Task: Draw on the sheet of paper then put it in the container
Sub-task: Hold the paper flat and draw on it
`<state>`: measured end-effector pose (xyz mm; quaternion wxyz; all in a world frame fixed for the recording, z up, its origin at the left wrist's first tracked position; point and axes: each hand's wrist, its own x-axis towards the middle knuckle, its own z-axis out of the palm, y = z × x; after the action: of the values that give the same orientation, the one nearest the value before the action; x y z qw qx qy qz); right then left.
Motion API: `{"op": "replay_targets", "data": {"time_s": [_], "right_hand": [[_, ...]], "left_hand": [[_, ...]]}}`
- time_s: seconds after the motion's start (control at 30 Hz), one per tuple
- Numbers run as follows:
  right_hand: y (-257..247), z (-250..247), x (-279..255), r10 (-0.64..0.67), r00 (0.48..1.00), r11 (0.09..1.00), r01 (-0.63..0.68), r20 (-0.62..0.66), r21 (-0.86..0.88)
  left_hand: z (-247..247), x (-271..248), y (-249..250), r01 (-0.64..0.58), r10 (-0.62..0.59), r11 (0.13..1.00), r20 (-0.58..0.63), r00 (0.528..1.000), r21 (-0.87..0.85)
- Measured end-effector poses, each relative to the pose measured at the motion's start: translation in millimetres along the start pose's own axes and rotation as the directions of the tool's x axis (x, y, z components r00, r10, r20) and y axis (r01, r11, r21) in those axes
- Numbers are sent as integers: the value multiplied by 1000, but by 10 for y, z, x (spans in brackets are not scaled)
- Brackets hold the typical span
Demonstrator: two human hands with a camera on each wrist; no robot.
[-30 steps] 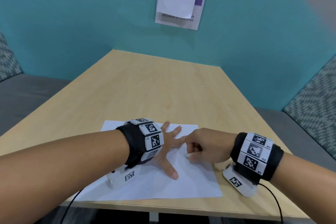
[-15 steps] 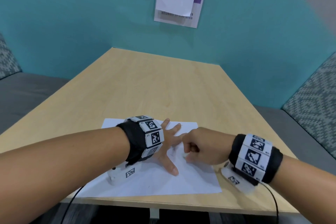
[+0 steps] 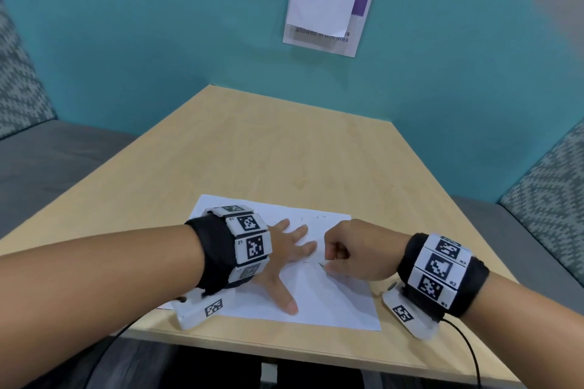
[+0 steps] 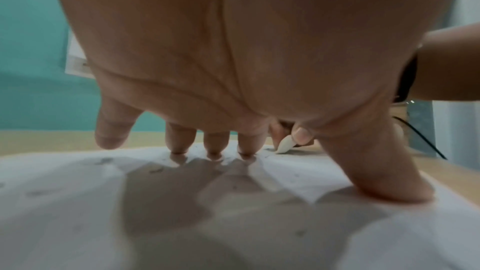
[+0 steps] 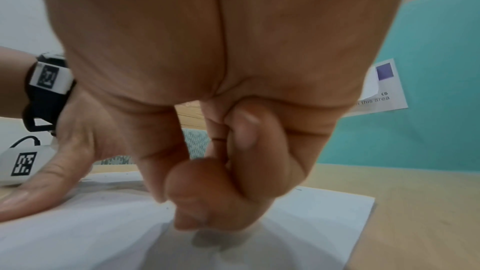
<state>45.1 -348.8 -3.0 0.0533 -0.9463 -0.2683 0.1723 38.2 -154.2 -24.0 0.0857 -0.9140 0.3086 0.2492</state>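
A white sheet of paper [image 3: 331, 303] lies near the front edge of the wooden table [image 3: 284, 151], with a few faint marks on it. My left hand [image 3: 297, 262] lies flat on the sheet with fingers spread, and its fingertips [image 4: 213, 151] and thumb press it down. Just to the right, my right hand [image 3: 330, 262] is curled into a fist and pinches a short white-tipped pen [image 4: 284, 145]. The pen tip [image 3: 322, 265] touches the paper. From the right wrist, the curled fingers [image 5: 215, 192] hide the pen.
A clear holder with a white sheet and a printed sign [image 3: 327, 12] hangs on the teal wall behind the table. Grey patterned bench seats [image 3: 550, 186] flank the table on both sides. Cables run from both wrist units over the front edge.
The right fist has shifted only slightly over the paper. The left hand stays pressed flat in the same place.
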Motion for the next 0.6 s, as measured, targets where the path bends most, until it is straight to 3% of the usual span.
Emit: {"op": "replay_targets", "data": {"time_s": [0.17, 0.3, 0.47, 0.6], "right_hand": [[-26, 1, -34, -22, 1000, 1000, 22, -1, 21], [-211, 88, -74, -121, 990, 990, 116, 68, 75], [-17, -35, 99, -7, 1000, 1000, 7, -31, 2], [-270, 131, 57, -163, 982, 985, 157, 96, 66]], "left_hand": [[53, 45, -33, -8, 8, 1000, -19, 1000, -14], [128, 134, -97, -2, 1, 1000, -29, 1000, -7], [142, 116, -93, 19, -19, 1000, -30, 999, -2], [111, 99, -69, 18, -18, 1000, -14, 1000, -4]]}}
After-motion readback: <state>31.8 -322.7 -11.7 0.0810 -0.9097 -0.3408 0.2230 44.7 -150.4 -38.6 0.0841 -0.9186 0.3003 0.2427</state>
